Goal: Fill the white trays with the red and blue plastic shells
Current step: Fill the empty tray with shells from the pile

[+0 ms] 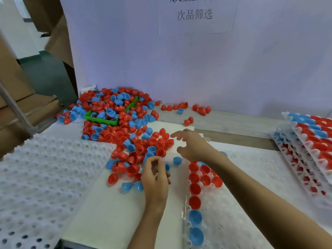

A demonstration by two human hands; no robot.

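From the head view, a wooden worktop (233, 123) stood against a pale wall carrying a paper sign (195, 14), with cardboard boxes (16, 97) at left. Red and blue shells (125, 133) lay heaped around a green bin (100, 119). The left hand (155, 175) had its fingers curled at the heap's edge, though what they held was unclear; the right hand (190, 146) reached out, fingers apart. A white tray (251, 177) beneath held several shells; filled trays (309, 141) were stacked at right.
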